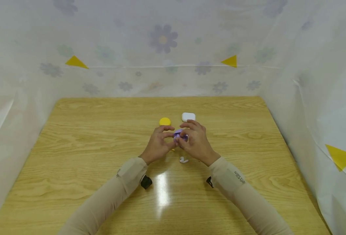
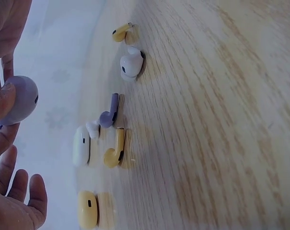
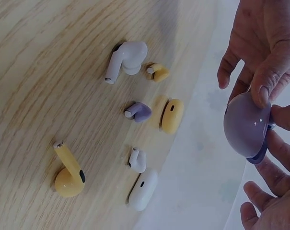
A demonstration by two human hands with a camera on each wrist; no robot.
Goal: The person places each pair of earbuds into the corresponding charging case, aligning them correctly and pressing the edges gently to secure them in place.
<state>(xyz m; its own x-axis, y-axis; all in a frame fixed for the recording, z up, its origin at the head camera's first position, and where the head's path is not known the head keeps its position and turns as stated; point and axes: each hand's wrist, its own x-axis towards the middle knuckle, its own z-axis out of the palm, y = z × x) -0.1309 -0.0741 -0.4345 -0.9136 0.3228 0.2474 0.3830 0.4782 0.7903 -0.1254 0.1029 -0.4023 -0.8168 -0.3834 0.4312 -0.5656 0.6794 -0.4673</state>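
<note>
A purple earbud case is held up over the table with its lid raised. My left hand grips it from the left, thumb and forefinger on its side. From the right, my right hand brings thumb and forefinger to its opening; I cannot tell whether an earbud is between them. The right wrist view shows the rounded shell of the case with fingertips on both sides. Beneath lie a purple earbud, a yellow earbud and a large-looking white earbud; the case's inside is hidden by fingers.
Behind the hands stand a yellow case on the left and a white case on the right, both closed. Another yellow earbud and a small-looking white earbud lie nearby. Pale flowered sheeting surrounds the wooden table.
</note>
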